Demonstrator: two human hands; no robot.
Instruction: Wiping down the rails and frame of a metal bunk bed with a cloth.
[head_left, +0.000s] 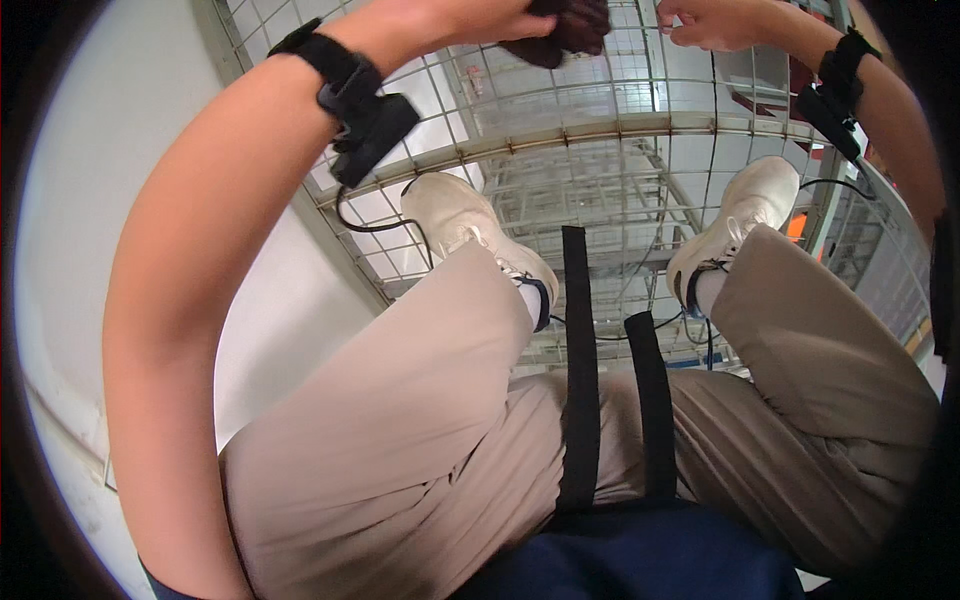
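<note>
At the top edge, my left hand (517, 21) has its bare thumb against a dark brown, soft-looking bundle (574, 30), perhaps a glove; the rest of the fingers are hidden by it or cut off. To the right, my right hand (712, 24) has curled fingers close above the wire mesh (637, 94); whether they touch it or pinch something cannot be told. Each forearm carries a black strap with a black device (375, 139), (829, 124) and a cable.
Both light shoes (450, 214), (757, 191) rest on the mesh, with metal framework visible through it. A pale wall (277, 337) runs along the left. Two black straps (581, 360), (652, 397) hang between the legs. Cables run near the ankles. An orange thing (795, 225) lies beyond the right shoe.
</note>
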